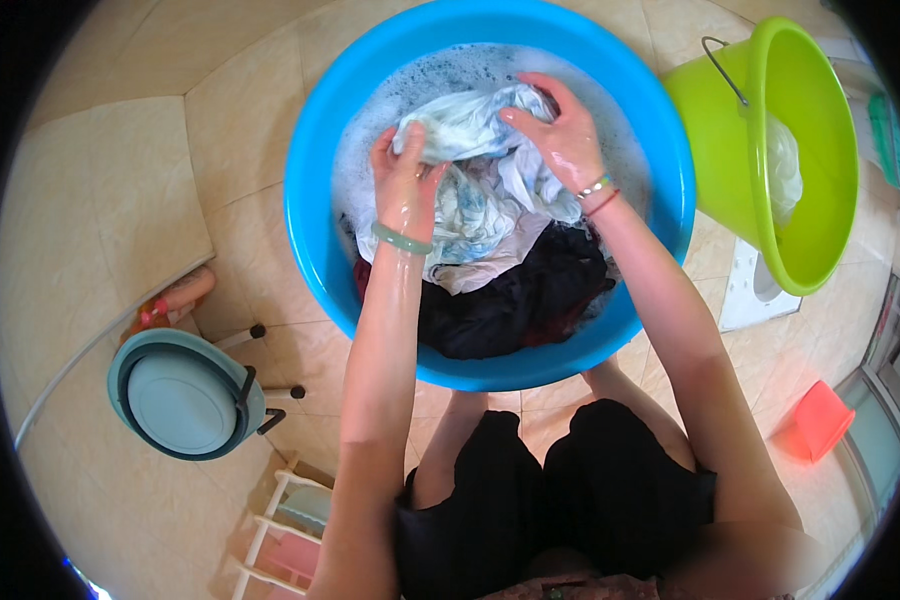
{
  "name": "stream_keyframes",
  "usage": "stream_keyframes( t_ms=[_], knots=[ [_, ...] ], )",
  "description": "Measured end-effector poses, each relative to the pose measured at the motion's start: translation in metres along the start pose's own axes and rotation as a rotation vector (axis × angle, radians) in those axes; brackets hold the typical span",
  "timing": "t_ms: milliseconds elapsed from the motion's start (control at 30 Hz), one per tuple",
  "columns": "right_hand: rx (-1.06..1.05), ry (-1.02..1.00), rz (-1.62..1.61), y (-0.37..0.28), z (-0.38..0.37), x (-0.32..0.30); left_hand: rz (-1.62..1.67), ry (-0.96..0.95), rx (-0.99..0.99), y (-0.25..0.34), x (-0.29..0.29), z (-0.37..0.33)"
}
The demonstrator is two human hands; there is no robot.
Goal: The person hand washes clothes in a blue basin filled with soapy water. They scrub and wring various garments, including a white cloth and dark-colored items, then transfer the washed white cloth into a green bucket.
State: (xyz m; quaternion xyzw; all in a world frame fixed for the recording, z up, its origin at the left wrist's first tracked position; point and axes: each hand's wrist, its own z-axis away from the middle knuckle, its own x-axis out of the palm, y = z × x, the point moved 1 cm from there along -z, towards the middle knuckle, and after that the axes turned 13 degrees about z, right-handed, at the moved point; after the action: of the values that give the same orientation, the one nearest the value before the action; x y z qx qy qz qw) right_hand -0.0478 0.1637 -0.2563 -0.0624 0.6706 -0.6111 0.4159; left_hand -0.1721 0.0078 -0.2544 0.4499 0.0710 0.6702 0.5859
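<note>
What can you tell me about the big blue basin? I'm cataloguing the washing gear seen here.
The blue basin is a round, smooth tub that looks like plastic, standing on the tan tiled floor before the person's knees. It holds foamy water, a pale patterned cloth and dark garments heaped toward its near rim. Both hands, left hand and right hand, grip the cloth inside it. A green bucket leans beside it.

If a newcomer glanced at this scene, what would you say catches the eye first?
The round bright blue plastic basin at centre, full of suds. In it the left hand and right hand grip a wet white-and-blue patterned cloth above dark laundry. At upper right stands a lime-green plastic bucket.
</note>
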Motion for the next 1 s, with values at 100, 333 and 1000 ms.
stream_keyframes(
  t_ms=[100,333,1000],
  knots=[
    [-0.304,0.116,0.395,0.008,-0.01,0.014,-0.178,-0.071,0.004,-0.015,-0.001,-0.012],
    [0.054,-0.167,0.578,0.029,-0.024,0.043,-0.178,0.07,-0.056,-0.03,-0.005,-0.036],
    [-0.743,0.04,0.507,-0.135,0.097,0.028,0.585,-0.691,-0.538,0.011,0.02,0.006]
  ],
)
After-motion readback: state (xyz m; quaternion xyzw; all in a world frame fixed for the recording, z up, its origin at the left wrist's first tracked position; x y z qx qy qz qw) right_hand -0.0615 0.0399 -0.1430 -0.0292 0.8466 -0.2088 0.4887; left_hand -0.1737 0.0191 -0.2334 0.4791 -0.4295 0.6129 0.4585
